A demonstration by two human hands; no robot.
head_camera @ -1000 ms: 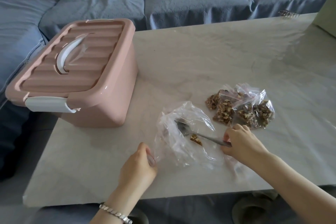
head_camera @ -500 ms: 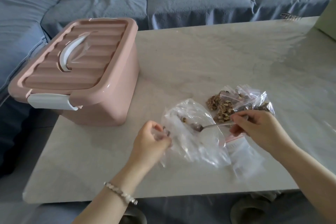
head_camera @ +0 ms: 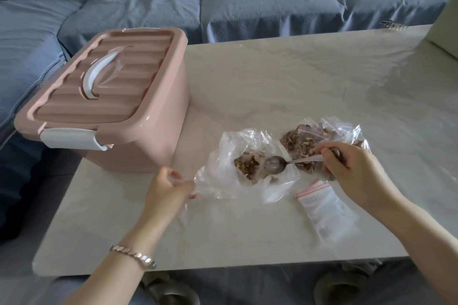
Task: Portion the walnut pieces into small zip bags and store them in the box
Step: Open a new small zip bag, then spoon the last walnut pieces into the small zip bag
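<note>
- The walnut pieces (head_camera: 249, 164) lay in a small heap inside the large clear bag (head_camera: 238, 176), which sat crumpled on the table (head_camera: 272, 86) in front of you.
- Your right hand (head_camera: 352, 166) had its fingers (head_camera: 324, 155) closed around the handle of the metal spoon (head_camera: 275, 164), whose bowl rested in the bag just right of the heap (it looked empty, though blur made that hard to judge).
- Your left hand (head_camera: 168, 188) pinched the bag's near-left edge, fingers tight on the plastic; a bracelet (head_camera: 133, 255) sat on that wrist.
- Filled small bags (head_camera: 307, 141) of walnuts lay in a pile just behind your right hand, partly hidden by it.
- A stack of empty zip bags (head_camera: 324, 208) with red strips lay flat beside the large bag, nearer the table's front edge.
- The pink box (head_camera: 119, 101) stood at the table's left corner, its lid on and its white latch down.
- A blue sofa (head_camera: 247, 5) ran behind the table.
</note>
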